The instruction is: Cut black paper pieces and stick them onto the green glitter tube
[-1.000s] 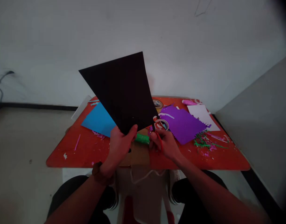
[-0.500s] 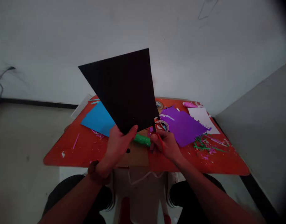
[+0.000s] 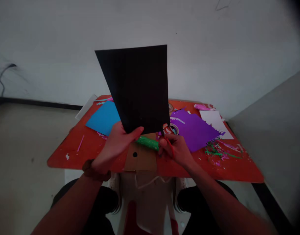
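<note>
My left hand (image 3: 124,140) grips the lower left corner of a sheet of black paper (image 3: 142,88), thumb on the near face. The sheet stands up above the table and hides part of what lies behind it. My right hand (image 3: 175,148) is closed round red-handled scissors (image 3: 169,147), whose blades point up at the sheet's lower right corner. Whether the blades are parted I cannot tell. Below the paper, between my hands, lies a green roll (image 3: 148,143) on a piece of brown cardboard (image 3: 142,160).
On the red table (image 3: 73,153) lie blue paper (image 3: 103,117) at the left, purple paper (image 3: 195,130) and white paper (image 3: 217,122) at the right. A tape roll (image 3: 173,129) sits behind my right hand. Green and pink paper scraps (image 3: 217,151) are heaped at the right.
The black sheet has turned more upright and shifted to the right. My left hand has moved slightly up with it. My right hand still holds the scissors at the corner.
</note>
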Tool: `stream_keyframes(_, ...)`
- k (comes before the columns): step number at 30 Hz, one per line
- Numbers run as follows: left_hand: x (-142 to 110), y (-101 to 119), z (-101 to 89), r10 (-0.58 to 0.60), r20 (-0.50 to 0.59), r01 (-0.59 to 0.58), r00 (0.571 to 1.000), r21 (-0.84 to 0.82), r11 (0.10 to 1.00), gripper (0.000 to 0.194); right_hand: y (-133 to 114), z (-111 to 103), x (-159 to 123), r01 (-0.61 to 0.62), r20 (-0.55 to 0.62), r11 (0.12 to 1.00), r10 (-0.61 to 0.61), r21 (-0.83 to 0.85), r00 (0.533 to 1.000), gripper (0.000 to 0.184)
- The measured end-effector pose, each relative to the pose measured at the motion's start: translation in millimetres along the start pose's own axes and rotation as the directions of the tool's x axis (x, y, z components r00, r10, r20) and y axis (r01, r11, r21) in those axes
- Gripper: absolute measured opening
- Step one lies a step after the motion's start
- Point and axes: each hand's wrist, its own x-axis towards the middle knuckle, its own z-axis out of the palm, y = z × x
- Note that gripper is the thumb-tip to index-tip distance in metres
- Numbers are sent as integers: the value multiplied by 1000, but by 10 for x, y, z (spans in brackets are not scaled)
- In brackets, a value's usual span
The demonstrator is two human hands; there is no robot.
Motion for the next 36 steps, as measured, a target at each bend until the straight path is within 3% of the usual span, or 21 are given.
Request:
stream_keyframes(10, 73, 81, -132, -82, 87, 83, 993, -11, 996, 38, -41, -86, 9, -15, 77, 999, 18, -31, 997, 63)
stream_keyframes(24, 204, 109, -329, -64, 333, 37, 941, 87, 996, 44, -96, -206, 33, -67, 197, 986, 97, -153, 976, 67)
stream_keyframes(32, 265, 138, -367, -95, 353, 63, 931, 101, 993, 44, -116, -268, 59, -62, 217, 979, 104, -194, 971, 62)
stream_keyframes(36, 312, 140, -393, -78, 447, 27, 891, 120, 992, 41, -137, -290, 73, -111, 272, 972, 166, -207, 948, 59)
